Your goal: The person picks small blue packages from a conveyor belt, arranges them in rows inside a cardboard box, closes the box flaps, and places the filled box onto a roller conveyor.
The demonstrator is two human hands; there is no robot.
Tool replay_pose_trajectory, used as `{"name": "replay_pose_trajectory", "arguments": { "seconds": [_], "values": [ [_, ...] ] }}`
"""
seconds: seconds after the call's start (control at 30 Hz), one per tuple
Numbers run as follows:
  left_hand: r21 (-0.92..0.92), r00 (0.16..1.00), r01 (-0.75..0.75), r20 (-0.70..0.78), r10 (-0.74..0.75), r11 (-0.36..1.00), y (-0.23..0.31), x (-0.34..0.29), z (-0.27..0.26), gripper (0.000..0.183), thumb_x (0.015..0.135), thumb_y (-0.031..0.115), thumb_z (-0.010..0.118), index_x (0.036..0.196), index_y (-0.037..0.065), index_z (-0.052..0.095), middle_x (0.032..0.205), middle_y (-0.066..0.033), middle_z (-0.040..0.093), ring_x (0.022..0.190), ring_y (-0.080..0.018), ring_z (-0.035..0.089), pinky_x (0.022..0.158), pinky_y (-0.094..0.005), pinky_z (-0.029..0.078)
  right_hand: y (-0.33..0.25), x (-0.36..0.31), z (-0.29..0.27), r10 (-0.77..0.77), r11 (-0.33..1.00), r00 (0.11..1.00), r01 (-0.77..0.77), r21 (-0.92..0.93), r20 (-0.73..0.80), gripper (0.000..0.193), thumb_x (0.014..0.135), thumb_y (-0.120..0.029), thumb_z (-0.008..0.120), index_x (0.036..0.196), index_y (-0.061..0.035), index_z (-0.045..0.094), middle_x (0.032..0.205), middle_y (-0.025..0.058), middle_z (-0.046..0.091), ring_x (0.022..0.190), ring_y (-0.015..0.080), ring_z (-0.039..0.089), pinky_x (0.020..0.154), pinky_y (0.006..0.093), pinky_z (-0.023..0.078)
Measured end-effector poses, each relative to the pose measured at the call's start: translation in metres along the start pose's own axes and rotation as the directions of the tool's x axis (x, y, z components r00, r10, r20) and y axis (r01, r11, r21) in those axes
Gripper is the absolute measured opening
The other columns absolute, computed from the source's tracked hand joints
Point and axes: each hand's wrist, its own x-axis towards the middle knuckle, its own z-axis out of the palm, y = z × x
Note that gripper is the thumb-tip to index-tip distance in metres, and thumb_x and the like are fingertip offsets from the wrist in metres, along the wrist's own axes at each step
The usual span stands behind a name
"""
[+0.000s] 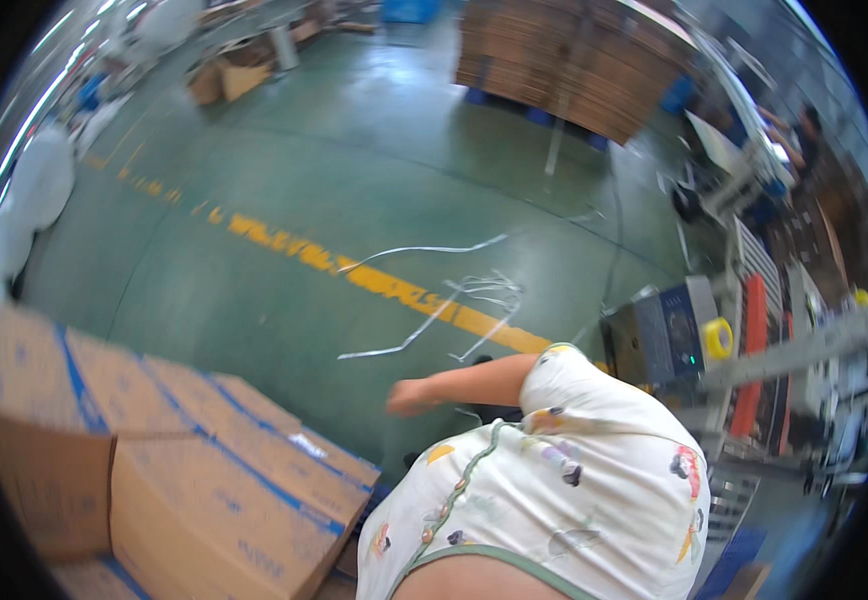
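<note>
My right arm reaches across from its short printed sleeve, and my right hand (pixel 412 397) hangs in the air over the green floor. Motion blur smears the fingers, so I cannot make out whether they grip anything. Left of this hand stand brown cardboard boxes (pixel 204 480) sealed with blue tape, the closest things to it. On the floor beyond the hand lie loose white straps (pixel 489 290), some in a tangle. My left hand does not show.
Flattened cardboard (pixel 554 60) is stacked on a blue pallet at the back. To the right are a dark box (pixel 664 335), a yellow tape roll (pixel 718 338) and a roller conveyor (pixel 754 260). A person (pixel 804 135) is beyond. A worn yellow line (pixel 384 284) crosses the floor.
</note>
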Motion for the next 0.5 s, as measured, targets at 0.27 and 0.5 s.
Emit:
{"name": "replay_pose_trajectory", "arguments": {
  "seconds": [0.27, 0.5],
  "values": [
    [0.509, 0.384, -0.179, 0.824, -0.416, 0.842, 0.004, -0.140, 0.298, 0.026, 0.088, 0.034, 0.041, 0.083, 0.009, 0.046, 0.073, -0.0061, 0.046, 0.062, -0.0153, 0.046, 0.046, -0.0303, 0.031, 0.224, -0.200, -0.196, 0.479, 0.686, 0.735, 0.028, 0.727, -0.480, 0.032, 0.081, -0.034, 0.053, 0.103, -0.0103, 0.055, 0.089, 0.0049, 0.062, 0.076, 0.0153, 0.058, 0.069, 0.0318, 0.045],
    [0.170, -0.053, -0.136, 0.983, -0.179, 0.976, 0.243, -0.305, 0.576, 0.038, 0.087, 0.034, 0.046, 0.113, 0.007, 0.048, 0.089, -0.0056, 0.058, 0.071, -0.0136, 0.056, 0.063, -0.0269, 0.044, 0.286, -0.315, -0.353, 0.246, 0.743, 0.518, 0.442, 0.503, -0.819, 0.027, 0.084, -0.026, 0.053, 0.101, -0.0051, 0.056, 0.088, 0.0059, 0.060, 0.078, 0.0115, 0.058, 0.068, 0.0253, 0.047]
  ]
}}
